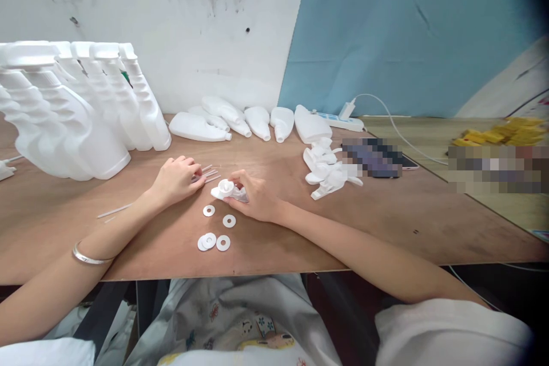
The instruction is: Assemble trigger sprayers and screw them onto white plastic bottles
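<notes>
My right hand (257,197) is closed round a white spray trigger head (226,187), its round collar turned upward. To its left, my left hand (180,178) has its fingers curled down on thin clear plastic tubes (212,174); the tube ends stick out to the right, and the fingertips partly hide how they grip. Below the trigger head, flat white ring washers (229,221) lie on the brown table (274,246), two of them overlapping. More white trigger heads (330,171) are piled to the right of my right hand.
Large white bottles (86,120) stand in a group at the left. Several smaller white bottles (200,126) lie along the wall. A power strip (341,120) with a cable and a phone (409,163) are at the right. A loose tube (114,211) lies beside my left forearm.
</notes>
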Demonstrator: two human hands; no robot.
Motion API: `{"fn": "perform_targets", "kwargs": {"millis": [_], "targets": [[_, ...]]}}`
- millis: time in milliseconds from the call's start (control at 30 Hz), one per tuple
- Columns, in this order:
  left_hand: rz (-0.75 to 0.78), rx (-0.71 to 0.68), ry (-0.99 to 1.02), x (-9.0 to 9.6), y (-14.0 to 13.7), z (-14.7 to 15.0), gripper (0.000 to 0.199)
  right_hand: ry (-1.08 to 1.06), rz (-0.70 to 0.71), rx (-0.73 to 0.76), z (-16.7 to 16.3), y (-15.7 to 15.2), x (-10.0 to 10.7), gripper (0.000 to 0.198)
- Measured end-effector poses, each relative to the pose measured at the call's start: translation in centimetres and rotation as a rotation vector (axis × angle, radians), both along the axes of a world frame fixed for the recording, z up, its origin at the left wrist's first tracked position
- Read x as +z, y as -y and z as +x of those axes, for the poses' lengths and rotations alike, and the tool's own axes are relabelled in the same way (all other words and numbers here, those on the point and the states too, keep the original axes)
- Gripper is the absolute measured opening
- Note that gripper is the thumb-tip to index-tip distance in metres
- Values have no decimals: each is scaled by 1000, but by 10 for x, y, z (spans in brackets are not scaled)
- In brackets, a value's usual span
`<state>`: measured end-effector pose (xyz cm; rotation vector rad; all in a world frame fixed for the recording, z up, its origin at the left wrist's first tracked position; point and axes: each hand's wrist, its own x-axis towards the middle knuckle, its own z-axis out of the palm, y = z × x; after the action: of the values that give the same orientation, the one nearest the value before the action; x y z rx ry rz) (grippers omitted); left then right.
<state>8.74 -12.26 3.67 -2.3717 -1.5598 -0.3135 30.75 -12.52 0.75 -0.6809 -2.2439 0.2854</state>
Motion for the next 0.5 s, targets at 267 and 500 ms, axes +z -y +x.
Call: {"fn": "perform_targets", "kwargs": {"millis": [267,500], "targets": [[0,-17,38,6,8,6,27,-2,1,1,0,1,0,33],[-157,11,-10,11,7,3,22,1,18,10,0,0,0,32]]}}
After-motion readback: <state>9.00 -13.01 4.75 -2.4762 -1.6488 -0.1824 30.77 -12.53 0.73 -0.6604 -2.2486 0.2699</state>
